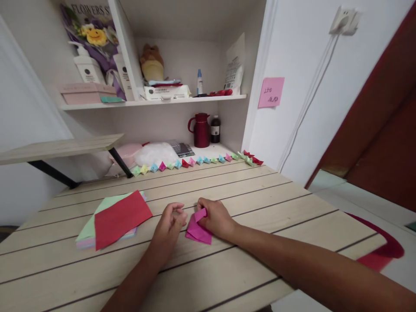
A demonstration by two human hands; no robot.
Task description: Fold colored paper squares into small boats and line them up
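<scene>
The magenta paper (199,232) lies flat on the wooden bench (260,203), near the front edge and roughly midway across it. It is partly folded, and one narrow flap at its upper end stands up off the bench surface.

The right hand (215,219) rests on the bench at the upper right side of the magenta paper. Its fingers are closed on the raised flap, pinching it, and the heel of the hand covers the right edge of the sheet. The right forearm runs off toward the lower right corner of the view.

The left hand (169,224) lies just beside the left edge of the magenta paper. Its fingers are loosely curled, half closed, and hold nothing. Whether a fingertip touches the sheet cannot be told. The paper therefore sits between the two hands, closer under the right one.

To the left of the left hand, apart from it, lies a stack of coloured sheets (87,237) with a red sheet (121,219) on top, set at a slant.

Along the back edge of the bench runs a row of small folded paper pieces (195,161) in mixed colours. Behind it, in the shelf recess, stand a red jug (201,130) and a dark bottle (215,128). A pink note (271,92) is stuck to the wall on the right.
</scene>
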